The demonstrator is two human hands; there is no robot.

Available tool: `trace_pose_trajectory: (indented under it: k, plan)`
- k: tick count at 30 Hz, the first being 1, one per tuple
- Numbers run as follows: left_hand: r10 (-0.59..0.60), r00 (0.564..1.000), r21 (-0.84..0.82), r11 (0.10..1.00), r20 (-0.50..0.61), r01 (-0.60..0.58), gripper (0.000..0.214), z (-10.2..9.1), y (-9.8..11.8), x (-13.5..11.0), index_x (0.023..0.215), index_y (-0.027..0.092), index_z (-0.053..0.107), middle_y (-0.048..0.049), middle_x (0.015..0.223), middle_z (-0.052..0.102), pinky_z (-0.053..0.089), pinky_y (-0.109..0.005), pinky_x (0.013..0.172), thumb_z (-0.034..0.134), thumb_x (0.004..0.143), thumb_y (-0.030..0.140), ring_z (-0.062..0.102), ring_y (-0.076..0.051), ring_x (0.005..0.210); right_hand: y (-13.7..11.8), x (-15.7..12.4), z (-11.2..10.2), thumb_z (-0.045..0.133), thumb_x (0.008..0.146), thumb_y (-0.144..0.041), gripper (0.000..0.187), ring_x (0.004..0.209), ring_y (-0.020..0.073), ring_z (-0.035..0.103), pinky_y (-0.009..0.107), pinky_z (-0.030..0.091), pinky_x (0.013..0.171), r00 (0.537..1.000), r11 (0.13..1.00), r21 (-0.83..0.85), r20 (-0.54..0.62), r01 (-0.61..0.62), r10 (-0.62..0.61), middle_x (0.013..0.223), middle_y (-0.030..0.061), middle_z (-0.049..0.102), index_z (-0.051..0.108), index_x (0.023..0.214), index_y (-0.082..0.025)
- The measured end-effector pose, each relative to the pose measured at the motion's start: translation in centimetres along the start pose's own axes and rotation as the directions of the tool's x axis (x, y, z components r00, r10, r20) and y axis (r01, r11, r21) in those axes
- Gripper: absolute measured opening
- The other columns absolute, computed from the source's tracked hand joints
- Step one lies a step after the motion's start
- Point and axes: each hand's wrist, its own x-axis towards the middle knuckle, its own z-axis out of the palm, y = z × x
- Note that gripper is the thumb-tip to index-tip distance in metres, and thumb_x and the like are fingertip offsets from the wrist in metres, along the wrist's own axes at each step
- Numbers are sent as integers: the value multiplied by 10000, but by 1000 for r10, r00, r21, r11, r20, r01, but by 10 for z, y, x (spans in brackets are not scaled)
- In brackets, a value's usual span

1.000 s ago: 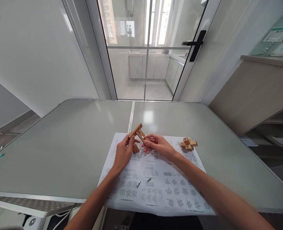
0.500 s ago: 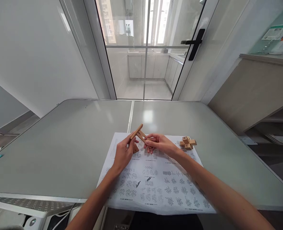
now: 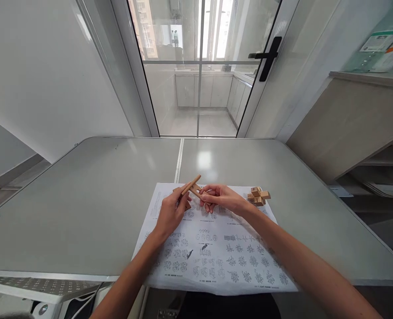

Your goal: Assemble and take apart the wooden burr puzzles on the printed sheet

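Note:
My left hand (image 3: 172,212) is closed round a flat wooden puzzle piece (image 3: 191,184) that slants up to the right. Another wooden puzzle piece (image 3: 195,190), with a dark mark on it, meets the first one, and my right hand (image 3: 220,197) pinches its lower right end. Under my left fingers a further bit of wood (image 3: 187,206) shows; most of it is hidden. Both hands are just above a white sheet (image 3: 213,248) printed with line drawings of puzzle shapes.
An assembled wooden block puzzle (image 3: 258,196) rests at the sheet's upper right edge. The grey table (image 3: 83,212) has a seam (image 3: 179,161) down its middle. Behind it stands a glass door (image 3: 199,97) with a black handle (image 3: 269,56). A shelf unit (image 3: 346,119) is to the right.
The whole view has shifted slightly. The slanted piece in my left hand has tilted a little lower towards the right, closer over the other piece. Both hands keep their grip.

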Motion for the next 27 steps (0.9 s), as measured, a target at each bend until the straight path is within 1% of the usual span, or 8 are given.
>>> trace_pose_trajectory:
  k: [5,8,11,14,18,22,25,27]
  plan:
    - [1,999,23,1000,-41,0,474,2,-4,-1,1504,273,581,-22,888,731,564,-261,682,477,1074,446,645,-128,671,0,0,2,847,848,-509,453,657,157,690,322,583,647,996,999,27,-85,18,-16,882,67,781,682,1107,-175]
    - [5,997,48,999,-83,-1,480,2,-3,-1,1520,291,561,-14,873,756,563,-257,666,468,1079,456,656,-134,663,-3,0,4,820,882,-507,429,706,155,712,318,596,695,993,998,47,-113,38,-32,973,92,796,678,1120,-180]
    - [-6,992,82,997,-126,16,470,1,0,-1,1503,286,575,-13,872,768,562,-262,679,457,1084,464,677,-145,690,-6,0,7,777,904,-558,420,713,145,718,295,596,698,999,997,83,-34,5,-3,976,89,789,695,1049,-172]
    - [-2,989,108,994,-145,17,459,0,2,-1,1495,289,584,-9,883,771,568,-273,725,462,1085,456,688,-148,721,-6,1,10,744,908,-613,462,608,126,683,258,557,591,998,996,75,45,-40,37,803,42,746,692,976,-159]
    - [21,993,136,991,-113,-5,470,0,2,-2,1524,311,555,9,840,759,582,-274,729,484,1078,440,658,-130,647,-6,1,10,723,922,-615,455,539,107,637,232,500,516,999,998,59,32,-9,7,723,6,701,681,959,-164]
    - [71,992,161,985,-105,-54,483,1,-1,-3,1545,316,535,-10,886,762,588,-291,788,488,1078,431,694,-146,732,-9,-2,7,714,927,-617,457,508,92,590,226,478,492,999,998,67,44,-4,1,708,-9,676,686,970,-163]
    - [118,993,122,986,-13,-116,477,1,-2,-3,1541,321,539,-34,983,757,587,-293,785,477,1079,425,702,-157,799,-10,-2,5,720,916,-625,461,494,87,558,223,446,460,997,998,68,80,-13,7,700,-18,661,689,964,-168]
    - [143,989,120,982,42,-147,479,1,-3,-4,1545,319,533,-37,982,749,576,-292,777,474,1079,409,690,-162,809,-9,-1,5,721,916,-625,457,500,88,559,223,445,462,996,998,66,87,-1,-4,708,-20,658,692,967,-171]
